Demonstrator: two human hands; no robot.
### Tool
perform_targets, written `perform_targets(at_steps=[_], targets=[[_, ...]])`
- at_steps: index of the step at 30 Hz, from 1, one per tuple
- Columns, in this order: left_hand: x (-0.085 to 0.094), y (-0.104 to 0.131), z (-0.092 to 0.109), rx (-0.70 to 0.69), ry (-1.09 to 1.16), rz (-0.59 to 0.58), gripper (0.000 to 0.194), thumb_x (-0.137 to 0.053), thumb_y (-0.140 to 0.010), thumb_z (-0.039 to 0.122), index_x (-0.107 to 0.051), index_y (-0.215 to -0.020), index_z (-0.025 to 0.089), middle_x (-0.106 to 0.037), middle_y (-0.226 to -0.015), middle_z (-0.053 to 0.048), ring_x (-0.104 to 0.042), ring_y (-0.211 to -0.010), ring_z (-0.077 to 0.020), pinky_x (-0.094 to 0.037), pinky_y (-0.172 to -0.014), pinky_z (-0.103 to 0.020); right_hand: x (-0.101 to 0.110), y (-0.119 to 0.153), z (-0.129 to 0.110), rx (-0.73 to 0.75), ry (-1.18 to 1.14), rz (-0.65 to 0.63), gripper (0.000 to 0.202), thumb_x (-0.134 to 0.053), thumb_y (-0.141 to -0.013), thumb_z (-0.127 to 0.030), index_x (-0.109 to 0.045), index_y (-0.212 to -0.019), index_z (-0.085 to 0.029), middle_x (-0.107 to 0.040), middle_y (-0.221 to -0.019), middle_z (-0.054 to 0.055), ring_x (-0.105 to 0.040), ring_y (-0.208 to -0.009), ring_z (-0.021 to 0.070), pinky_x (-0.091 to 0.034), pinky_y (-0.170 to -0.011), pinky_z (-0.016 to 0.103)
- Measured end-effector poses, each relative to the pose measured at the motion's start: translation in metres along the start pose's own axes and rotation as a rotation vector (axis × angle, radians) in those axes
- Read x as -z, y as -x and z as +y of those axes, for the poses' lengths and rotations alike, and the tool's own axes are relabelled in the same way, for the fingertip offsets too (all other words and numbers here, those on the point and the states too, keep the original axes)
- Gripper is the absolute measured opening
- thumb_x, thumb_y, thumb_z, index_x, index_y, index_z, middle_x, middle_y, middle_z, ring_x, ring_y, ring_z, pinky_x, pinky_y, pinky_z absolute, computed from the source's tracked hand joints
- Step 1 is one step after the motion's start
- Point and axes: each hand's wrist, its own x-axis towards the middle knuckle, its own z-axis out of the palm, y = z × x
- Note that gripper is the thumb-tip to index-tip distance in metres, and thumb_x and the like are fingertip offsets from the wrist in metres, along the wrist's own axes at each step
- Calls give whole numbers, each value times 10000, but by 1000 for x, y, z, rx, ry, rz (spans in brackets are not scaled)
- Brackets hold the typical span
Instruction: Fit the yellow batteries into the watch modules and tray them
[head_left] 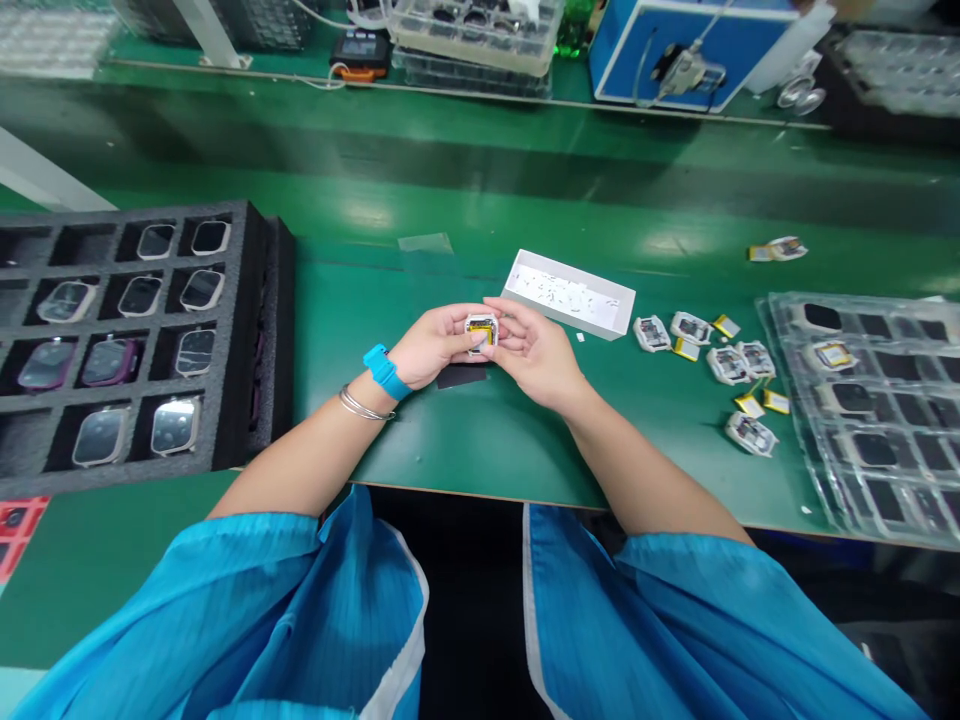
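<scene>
Between my two hands is a small white smartwatch case (481, 322), its inside facing up with a yellow-edged battery (484, 337) in it. My left hand (439, 343) grips the case from the left, the thumb lying over the battery. From the other side my right hand (536, 352) closes on it, thumb and fingers at its right edge. Under the hands a dark flat piece (461, 376) lies on the green bench. Just behind my right hand stands a white box (615, 325) with tiny scattered pieces inside.
Several open watch cases (750, 434) and loose batteries (776, 401) lie to the right, beside stacked clear trays (817, 480). A black foam tray (232, 400) with watches fills the left. A shelf with a blue machine (622, 50) runs along the back.
</scene>
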Motion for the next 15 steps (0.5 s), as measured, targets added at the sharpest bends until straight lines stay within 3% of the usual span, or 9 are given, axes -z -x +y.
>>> perform_targets(at_steps=[4, 8, 12, 15], targets=[[2, -8, -4, -5, -35, 96, 494, -890, -678, 182, -691, -1128, 141, -763, -1019, -94, -723, -829, -157, -605, -808, -308, -3, -3, 5, -30, 101, 87, 682, -816, -712, -426, -595, -1323, -220, -725, -1228, 123, -745, -1011, 251, -615, -965, 464], [2, -2, 14, -91, -43, 315, 453, -679, -865, 125, -620, -1313, 156, -729, -1173, -124, -721, -940, -171, -580, -944, -398, 0, -6, 10, 78, 199, 214, 602, -776, -748, -443, -614, -1286, -227, -719, -1246, 134, -741, -1036, 259, -610, -976, 493], [2, 47, 43, -352, -117, 330, 479, -666, -902, 216, -595, -1375, 235, -674, -1287, -84, -680, -1155, -220, -552, -1003, -378, 2, -6, 11, 117, 207, 259, 459, -721, -811, -449, -643, -1204, -224, -746, -1172, 132, -747, -1040, 256, -600, -990, 509], [16, 97, 66, -531, -392, 347, 603, -806, -803, 300, -611, -1372, 264, -679, -1208, -66, -688, -1110, -256, -590, -918, -370, 1, -3, 9, 118, 230, 270, 406, -706, -817, -441, -663, -1150, -213, -763, -1104, 126, -753, -1020, 259, -598, -987, 517]])
